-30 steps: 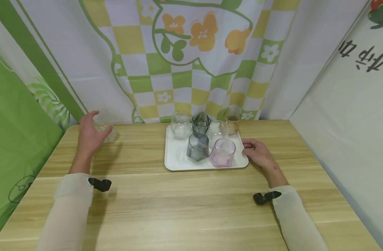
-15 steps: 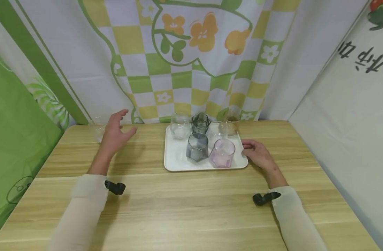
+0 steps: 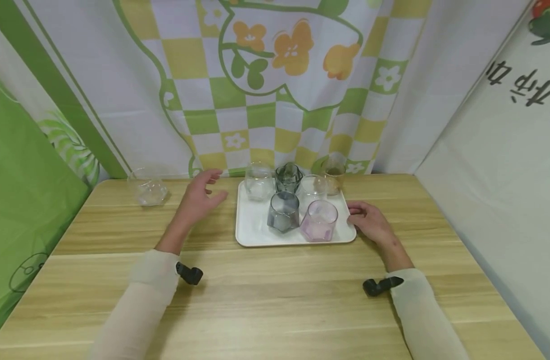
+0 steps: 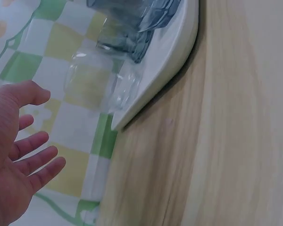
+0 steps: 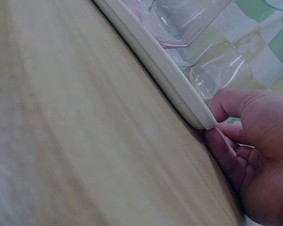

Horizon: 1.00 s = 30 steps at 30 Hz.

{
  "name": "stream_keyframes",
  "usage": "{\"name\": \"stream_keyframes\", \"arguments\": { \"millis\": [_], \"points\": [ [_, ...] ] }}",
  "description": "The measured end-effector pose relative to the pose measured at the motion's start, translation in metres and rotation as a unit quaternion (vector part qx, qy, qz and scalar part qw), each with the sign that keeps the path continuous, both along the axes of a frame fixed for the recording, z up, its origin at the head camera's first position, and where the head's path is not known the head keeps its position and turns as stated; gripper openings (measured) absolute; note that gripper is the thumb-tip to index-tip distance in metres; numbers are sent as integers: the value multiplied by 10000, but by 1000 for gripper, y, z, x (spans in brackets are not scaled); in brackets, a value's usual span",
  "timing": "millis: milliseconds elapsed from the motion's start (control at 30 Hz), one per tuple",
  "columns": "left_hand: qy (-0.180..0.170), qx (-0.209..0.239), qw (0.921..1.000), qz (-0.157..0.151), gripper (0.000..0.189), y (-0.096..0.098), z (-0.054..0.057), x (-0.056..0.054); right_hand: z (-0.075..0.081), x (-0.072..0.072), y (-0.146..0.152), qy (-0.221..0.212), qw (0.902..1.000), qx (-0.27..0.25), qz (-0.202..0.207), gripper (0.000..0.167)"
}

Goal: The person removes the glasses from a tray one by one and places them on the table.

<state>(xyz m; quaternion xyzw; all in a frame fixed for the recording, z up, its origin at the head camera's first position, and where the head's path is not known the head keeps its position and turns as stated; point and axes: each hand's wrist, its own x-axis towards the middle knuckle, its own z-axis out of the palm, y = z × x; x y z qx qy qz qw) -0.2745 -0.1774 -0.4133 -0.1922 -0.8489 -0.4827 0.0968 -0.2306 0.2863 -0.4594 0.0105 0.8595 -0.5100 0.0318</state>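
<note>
A white tray [image 3: 252, 235] carries several glasses: a clear one [image 3: 258, 187] at back left, a dark green one [image 3: 288, 177], a blue-grey one [image 3: 284, 215], a pink one [image 3: 321, 222], another clear one [image 3: 313, 187] and an amber one [image 3: 334, 180]. My left hand [image 3: 198, 200] holds nothing; its fingers are spread, a little left of the tray. In the left wrist view that hand [image 4: 14, 155] is apart from the tray's corner. My right hand [image 3: 371, 220] pinches the tray's right rim, thumb above and fingers below in the right wrist view.
One clear glass [image 3: 150, 192] stands alone at the table's back left. The wooden table [image 3: 275, 300] meets a checked curtain [image 3: 261, 115] at its back edge, close behind the tray. A white wall sheet [image 3: 495, 165] borders the right side.
My left hand has drawn away from the lone clear glass and moved right to beside the tray. That glass stays at back left. My right hand and the tray have hardly moved.
</note>
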Motion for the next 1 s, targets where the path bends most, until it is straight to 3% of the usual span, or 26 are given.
{"name": "stream_keyframes", "arguments": {
  "millis": [200, 400, 1000],
  "points": [
    [-151, 40, 9998, -93, 60, 25, -11, -3, -3, -1, 2, -34, 10000, -32, 5, 50],
    [-331, 5, 9994, 84, 63, 46, -17, -5, -2, -1, 1, -75, 10000, 25, -4, 50],
    [-342, -69, 9977, 586, 89, 89, -20, -25, 1, 0, -2, -38, 10000, 25, -36, 50]
  ]
}}
